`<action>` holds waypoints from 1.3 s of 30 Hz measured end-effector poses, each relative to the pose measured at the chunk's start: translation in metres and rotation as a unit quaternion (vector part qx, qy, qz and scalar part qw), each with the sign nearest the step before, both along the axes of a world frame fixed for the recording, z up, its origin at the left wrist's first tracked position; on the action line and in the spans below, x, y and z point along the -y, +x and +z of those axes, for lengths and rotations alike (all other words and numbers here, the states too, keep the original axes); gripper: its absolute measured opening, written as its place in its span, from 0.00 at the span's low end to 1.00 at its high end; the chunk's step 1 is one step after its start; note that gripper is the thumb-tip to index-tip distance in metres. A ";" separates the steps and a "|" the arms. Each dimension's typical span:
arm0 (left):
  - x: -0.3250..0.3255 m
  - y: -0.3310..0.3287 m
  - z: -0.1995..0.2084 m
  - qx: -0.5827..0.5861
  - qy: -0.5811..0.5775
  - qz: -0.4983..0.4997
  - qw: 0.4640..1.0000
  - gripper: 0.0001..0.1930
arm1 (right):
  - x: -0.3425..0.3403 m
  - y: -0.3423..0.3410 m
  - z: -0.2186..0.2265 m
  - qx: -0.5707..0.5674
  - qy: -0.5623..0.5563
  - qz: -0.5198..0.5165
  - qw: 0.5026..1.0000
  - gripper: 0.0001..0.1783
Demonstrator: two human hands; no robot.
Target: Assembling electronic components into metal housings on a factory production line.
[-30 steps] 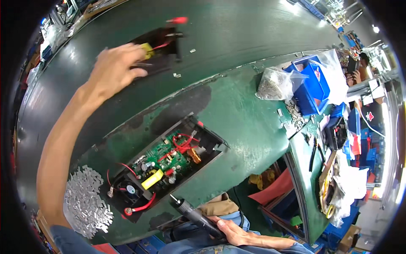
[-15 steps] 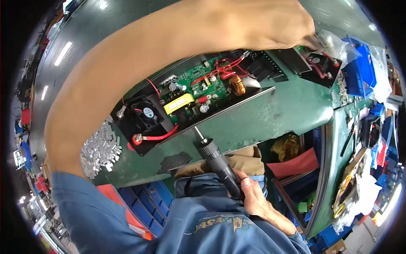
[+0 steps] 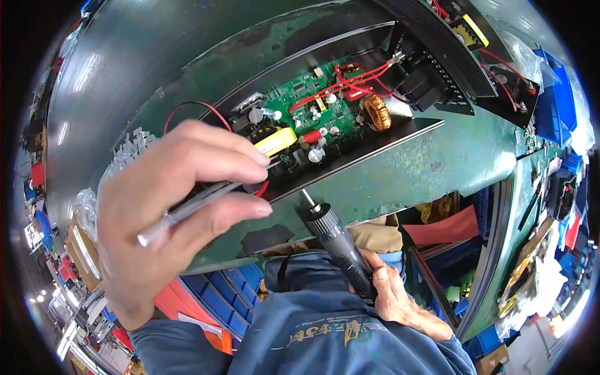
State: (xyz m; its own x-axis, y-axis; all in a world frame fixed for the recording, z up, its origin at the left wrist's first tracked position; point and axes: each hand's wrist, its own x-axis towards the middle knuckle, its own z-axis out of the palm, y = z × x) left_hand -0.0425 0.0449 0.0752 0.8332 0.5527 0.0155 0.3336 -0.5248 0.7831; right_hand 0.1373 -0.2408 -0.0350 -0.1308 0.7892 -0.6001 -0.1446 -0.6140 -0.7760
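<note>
In my left hand (image 3: 165,206) I hold a pair of silver metal tweezers (image 3: 187,214) between thumb and fingers, their tips pointing toward the circuit board. My left hand is over the left end of an open black metal case (image 3: 369,164), hiding the fan there. Inside the case lies a green circuit board (image 3: 325,112) with a yellow transformer (image 3: 278,144), a copper coil (image 3: 377,114) and red wires (image 3: 350,87). My right hand (image 3: 394,290) is closed round a black electric screwdriver (image 3: 340,247); its bit points up toward the near side of the case, apart from the board.
A second black finned case (image 3: 459,59) stands at the far right. Blue bins (image 3: 556,103) lie beyond it. Small silver parts (image 3: 128,153) are heaped at the left behind my hand. Below the table's near edge are a blue divided bin (image 3: 219,294) and an open drawer (image 3: 447,250).
My left hand has come back from the far right to the left end of the case, now with tweezers showing. The finned case at right has come nearer. The screwdriver has barely shifted.
</note>
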 end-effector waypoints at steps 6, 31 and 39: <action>0.025 -0.007 -0.003 -0.038 0.019 0.065 0.997 0.11 | -0.002 -0.004 0.001 0.018 0.011 -0.010 1.000 0.38; 0.016 -0.016 -0.023 -0.031 0.060 0.030 0.997 0.12 | -0.012 0.002 -0.008 -0.100 -0.064 -0.032 0.992 0.53; 0.018 -0.020 -0.032 0.001 0.055 0.030 0.998 0.14 | -0.007 0.001 -0.008 -0.055 -0.061 -0.010 0.997 0.54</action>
